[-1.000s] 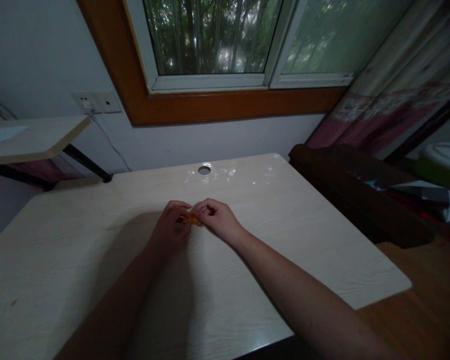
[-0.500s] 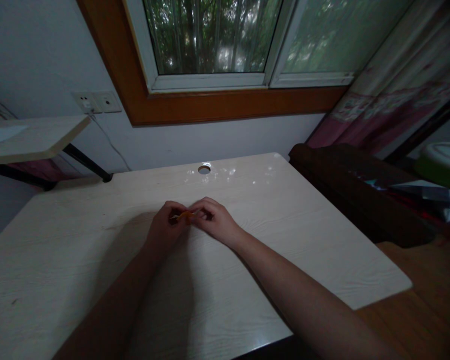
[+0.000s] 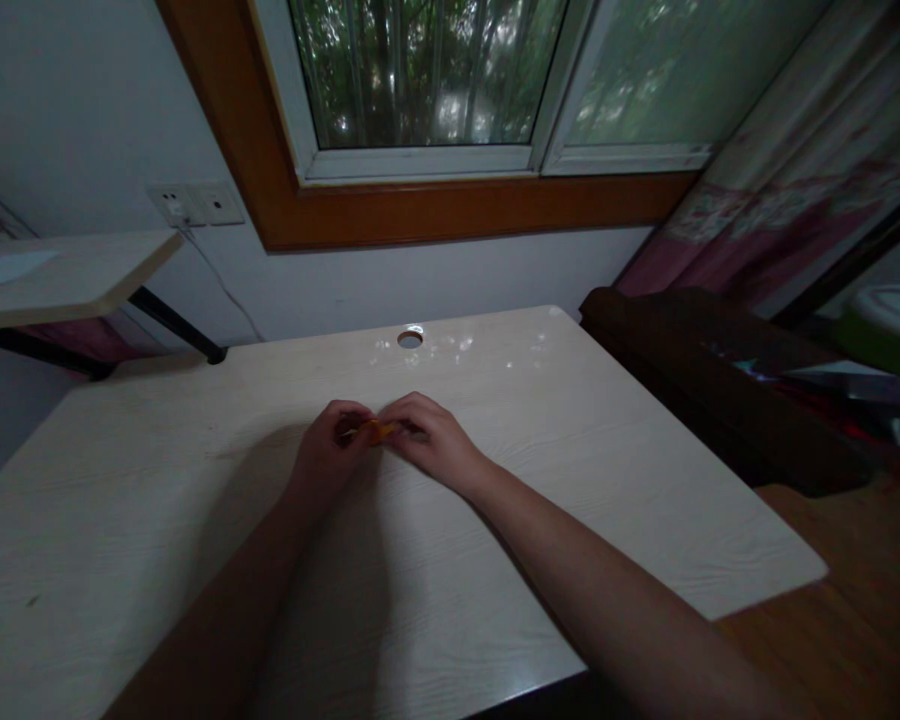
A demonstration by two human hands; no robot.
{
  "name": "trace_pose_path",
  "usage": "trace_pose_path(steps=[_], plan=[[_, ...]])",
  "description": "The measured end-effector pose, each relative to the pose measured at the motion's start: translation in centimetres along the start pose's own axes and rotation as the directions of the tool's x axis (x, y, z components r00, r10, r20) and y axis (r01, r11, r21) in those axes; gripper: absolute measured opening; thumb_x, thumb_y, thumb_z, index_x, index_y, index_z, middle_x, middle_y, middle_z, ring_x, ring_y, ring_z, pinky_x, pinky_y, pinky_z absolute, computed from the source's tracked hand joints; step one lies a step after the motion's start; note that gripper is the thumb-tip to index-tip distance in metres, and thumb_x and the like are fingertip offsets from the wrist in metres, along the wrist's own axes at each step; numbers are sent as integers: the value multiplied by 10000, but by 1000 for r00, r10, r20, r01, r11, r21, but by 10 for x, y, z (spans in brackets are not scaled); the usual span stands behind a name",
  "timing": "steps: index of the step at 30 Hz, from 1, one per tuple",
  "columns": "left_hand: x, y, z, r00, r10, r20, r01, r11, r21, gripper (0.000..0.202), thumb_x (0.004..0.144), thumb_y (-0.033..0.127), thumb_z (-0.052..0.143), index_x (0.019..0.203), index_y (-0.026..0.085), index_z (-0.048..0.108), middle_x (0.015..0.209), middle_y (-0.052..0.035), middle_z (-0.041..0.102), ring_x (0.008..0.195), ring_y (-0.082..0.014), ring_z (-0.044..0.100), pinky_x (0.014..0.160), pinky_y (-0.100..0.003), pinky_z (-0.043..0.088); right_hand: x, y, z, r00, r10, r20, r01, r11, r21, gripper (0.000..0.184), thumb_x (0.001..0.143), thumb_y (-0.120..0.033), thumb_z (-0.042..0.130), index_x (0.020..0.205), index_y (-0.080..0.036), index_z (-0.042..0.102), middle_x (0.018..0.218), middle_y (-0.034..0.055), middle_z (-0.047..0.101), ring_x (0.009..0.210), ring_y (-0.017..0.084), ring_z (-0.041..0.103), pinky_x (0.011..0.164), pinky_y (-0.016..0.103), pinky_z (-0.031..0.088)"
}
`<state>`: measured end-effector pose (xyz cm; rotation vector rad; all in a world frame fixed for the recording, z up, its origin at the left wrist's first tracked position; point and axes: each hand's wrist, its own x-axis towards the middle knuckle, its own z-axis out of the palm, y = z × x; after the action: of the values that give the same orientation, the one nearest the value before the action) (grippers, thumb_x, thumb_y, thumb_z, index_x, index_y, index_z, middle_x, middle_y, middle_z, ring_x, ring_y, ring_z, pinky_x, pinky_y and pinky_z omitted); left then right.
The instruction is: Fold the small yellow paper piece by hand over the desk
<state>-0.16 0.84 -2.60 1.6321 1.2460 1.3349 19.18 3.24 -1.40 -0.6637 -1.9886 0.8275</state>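
My left hand (image 3: 331, 457) and my right hand (image 3: 435, 442) meet over the middle of a pale wooden desk (image 3: 607, 480). Both hands are closed, their fingertips pinching a small orange object (image 3: 376, 431) between them. The object is mostly hidden by the fingers and the room is dim, so I cannot make out what it is. Both forearms reach in from the bottom edge.
A round cable hole (image 3: 409, 339) sits near the desk's far edge, below a wood-framed window (image 3: 420, 90). A second desk top (image 3: 52, 275) stands at the left, under a wall socket (image 3: 192, 203). Dark furniture (image 3: 705, 370) and a curtain (image 3: 787, 200) crowd the right side.
The fingers have shifted slightly on the orange object, turning it a little between the two hands. Hands and arms stay in the same spot.
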Motion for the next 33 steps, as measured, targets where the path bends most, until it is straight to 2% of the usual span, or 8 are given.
trace_pose_path(steps=[9,13,20,26,33], plan=[[-1,1,-2,999,9,38,-5,996,-87,168,815,264,688,960,202,627,946,-34,640,861,-171,676,786,-311,565,1,-3,-2,1000,0,-27,-1,999,-50,136,900,-238,616,1030,-221,652,969,57,648,877,156,606,757,284,496],[-2,7,-2,999,3,43,4,987,-164,137,839,276,664,945,194,639,956,-36,624,878,-175,670,809,-337,579,1,-6,-4,999,21,-42,-23,999,-33,136,911,-237,588,1032,-221,650,968,54,646,857,148,608,735,276,493],[-3,17,-1,997,-35,61,46,982,-185,146,845,301,648,931,184,641,945,-40,631,878,-178,669,826,-365,593,0,-3,-3,999,8,-39,-8,1000,-4,142,910,-225,570,1026,-232,651,990,59,650,885,160,613,763,300,507],[-3,17,-4,994,50,97,-36,990,-134,143,861,282,627,970,192,651,997,-66,619,937,-188,637,874,-371,562,0,-3,-3,998,11,-67,-11,1000,6,110,889,-207,597,972,-220,668,950,56,661,874,160,620,768,296,501],[-3,11,0,983,145,115,-134,986,-97,270,784,242,725,1032,213,622,1057,-62,576,967,-177,616,871,-335,536,1,-5,-3,990,84,-109,-81,996,32,88,864,-213,628,934,-215,682,918,45,660,827,147,625,709,267,498]])
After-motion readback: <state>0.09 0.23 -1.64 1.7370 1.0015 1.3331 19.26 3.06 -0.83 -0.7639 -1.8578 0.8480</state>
